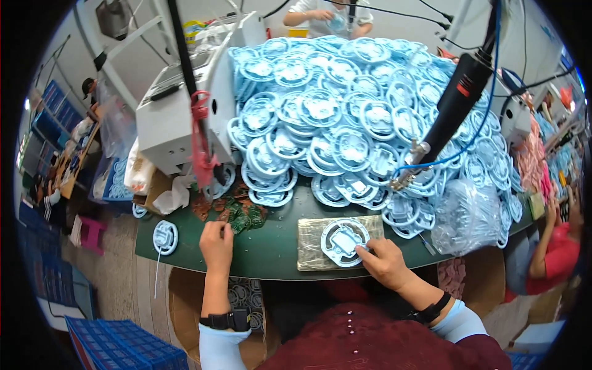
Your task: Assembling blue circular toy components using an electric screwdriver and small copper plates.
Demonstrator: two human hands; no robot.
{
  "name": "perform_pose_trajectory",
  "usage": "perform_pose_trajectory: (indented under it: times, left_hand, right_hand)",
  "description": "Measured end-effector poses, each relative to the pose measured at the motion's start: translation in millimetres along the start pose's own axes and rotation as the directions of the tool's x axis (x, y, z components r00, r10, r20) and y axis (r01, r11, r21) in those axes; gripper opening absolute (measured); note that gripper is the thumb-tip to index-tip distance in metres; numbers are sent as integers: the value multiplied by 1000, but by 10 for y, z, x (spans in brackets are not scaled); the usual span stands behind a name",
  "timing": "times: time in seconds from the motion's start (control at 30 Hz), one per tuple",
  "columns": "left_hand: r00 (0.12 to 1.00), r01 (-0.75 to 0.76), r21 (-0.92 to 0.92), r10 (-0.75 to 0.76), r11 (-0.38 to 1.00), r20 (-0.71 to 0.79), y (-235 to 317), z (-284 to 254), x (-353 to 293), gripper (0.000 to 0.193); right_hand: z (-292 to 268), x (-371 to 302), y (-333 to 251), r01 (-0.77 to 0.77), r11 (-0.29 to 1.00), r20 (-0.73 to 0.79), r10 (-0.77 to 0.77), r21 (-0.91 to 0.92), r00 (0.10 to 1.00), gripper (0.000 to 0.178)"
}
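A light blue round plastic housing [345, 242] lies face up on a flat block wrapped in shiny tape [308, 253], close to the table's front edge. My right hand [383, 264] grips the lower right of its rim between thumb and fingers. To the left, my left hand [217, 248] is closed, its fingertips beside a small heap of green circuit boards [245, 216]. Whatever those fingers hold, if anything, is hidden. Reddish-brown boards [201, 208] lie at the heap's left side.
A tall heap of similar blue housings [317, 108] covers the back of the green table [277, 259]. A black tool on an arm [459, 92] leans over its right side. Near the clear plastic bag [467, 216] lies a thin tool. One housing [165, 237] sits far left; a grey machine [185, 117] stands behind.
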State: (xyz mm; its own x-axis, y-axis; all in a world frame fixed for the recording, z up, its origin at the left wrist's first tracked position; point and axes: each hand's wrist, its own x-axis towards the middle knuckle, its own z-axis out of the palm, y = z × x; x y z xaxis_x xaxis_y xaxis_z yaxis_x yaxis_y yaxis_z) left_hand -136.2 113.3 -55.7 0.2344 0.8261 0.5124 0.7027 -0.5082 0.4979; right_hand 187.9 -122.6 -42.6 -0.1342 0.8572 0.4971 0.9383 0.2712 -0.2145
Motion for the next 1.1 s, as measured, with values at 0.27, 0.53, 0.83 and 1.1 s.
perform_pose_trajectory:
  times: [0.27, 0.53, 0.83, 1.1]
  left_hand:
    - [781, 601, -579, -249, 552, 573, 1182, 220, -488, 11]
    - [680, 720, -567, -243, 401, 692, 1398, 359, -531, 10]
    - [932, -102, -398, 227, 912, 282, 1348, 397, -536, 15]
    - [869, -297, -295, 385, 908, 310, 1371, 373, -559, 25]
  right_hand:
    - [-81, -138, -26, -526, 144, 230, 782, 838, 580, 19]
    - [-123, -226, 43, -432, -93, 332, 787, 897, 520, 22]
    - [-193, -264, 62, -292, 899, -181, 363, 326, 914, 25]
    - [-64, -341, 71, -82, 996, -106, 84, 27, 991, 34]
